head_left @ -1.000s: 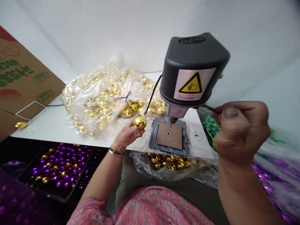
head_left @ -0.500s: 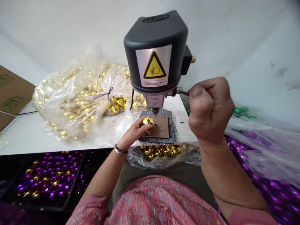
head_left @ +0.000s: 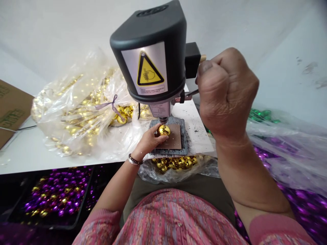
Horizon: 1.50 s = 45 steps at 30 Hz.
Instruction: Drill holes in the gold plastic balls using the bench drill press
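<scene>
Under the chuck of a black benchtop drill press [head_left: 150,61], my left hand [head_left: 151,136] grips a shiny gold mirrored ball [head_left: 164,130] between thumb and fingers. The ball is over the brown board [head_left: 175,137] on the machine's grey base [head_left: 184,146]; the drill bit is hidden behind or in the ball. On the right my right hand [head_left: 226,92] is closed in a fist around the drill press's feed lever [head_left: 192,93], and its grip end is covered by the fingers.
A tied clear bag [head_left: 74,115] of gold balls lies left on the white table [head_left: 22,153]. Gold balls in plastic [head_left: 176,163] lie by my lap. A black crate [head_left: 74,221] holds purple and gold balls. Purple balls [head_left: 298,200] and green balls [head_left: 260,115] lie right.
My left hand has moved the gold ball slightly right and up, beneath the chuck. My right hand has shifted with the lever. The drill press appears further left and nearer in view.
</scene>
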Each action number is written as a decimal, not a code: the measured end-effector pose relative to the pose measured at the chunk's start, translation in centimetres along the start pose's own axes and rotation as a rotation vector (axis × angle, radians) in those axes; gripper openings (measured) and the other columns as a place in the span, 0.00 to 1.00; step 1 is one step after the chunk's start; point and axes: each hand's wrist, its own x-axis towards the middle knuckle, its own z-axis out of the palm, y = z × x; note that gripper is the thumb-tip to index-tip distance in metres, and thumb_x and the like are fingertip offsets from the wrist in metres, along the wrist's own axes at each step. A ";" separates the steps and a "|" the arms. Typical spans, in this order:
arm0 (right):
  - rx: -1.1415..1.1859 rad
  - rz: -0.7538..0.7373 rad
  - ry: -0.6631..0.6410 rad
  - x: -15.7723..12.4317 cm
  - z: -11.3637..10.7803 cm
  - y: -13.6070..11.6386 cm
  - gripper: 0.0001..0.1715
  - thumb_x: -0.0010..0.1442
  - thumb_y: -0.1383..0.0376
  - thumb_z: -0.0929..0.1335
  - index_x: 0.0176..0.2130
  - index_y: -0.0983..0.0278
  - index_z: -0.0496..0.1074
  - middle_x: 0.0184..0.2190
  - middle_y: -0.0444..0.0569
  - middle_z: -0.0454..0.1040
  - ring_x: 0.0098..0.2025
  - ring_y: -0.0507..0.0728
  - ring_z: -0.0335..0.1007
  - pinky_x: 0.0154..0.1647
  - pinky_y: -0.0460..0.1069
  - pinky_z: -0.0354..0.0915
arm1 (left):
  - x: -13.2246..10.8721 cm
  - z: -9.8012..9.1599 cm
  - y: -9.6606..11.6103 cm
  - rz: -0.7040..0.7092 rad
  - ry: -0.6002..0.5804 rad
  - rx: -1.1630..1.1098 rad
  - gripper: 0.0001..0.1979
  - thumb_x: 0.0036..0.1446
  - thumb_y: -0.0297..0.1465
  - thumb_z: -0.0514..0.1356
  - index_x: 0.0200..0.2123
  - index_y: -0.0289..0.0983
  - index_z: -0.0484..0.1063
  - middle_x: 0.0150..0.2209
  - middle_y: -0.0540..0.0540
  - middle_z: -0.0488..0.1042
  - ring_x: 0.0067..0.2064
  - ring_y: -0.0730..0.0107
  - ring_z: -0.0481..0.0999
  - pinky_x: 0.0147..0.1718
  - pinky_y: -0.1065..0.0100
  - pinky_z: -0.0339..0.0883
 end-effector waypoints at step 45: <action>-0.003 -0.306 0.176 -9.5 1.5 5.2 0.08 0.62 0.65 0.61 0.40 0.60 0.69 0.29 0.43 0.70 0.33 0.52 0.72 0.38 0.51 0.71 | -0.2 1.5 0.1 0.136 0.050 0.158 0.30 0.49 0.30 0.69 0.58 0.38 0.71 0.48 0.46 0.79 0.47 0.59 0.77 0.51 0.62 0.69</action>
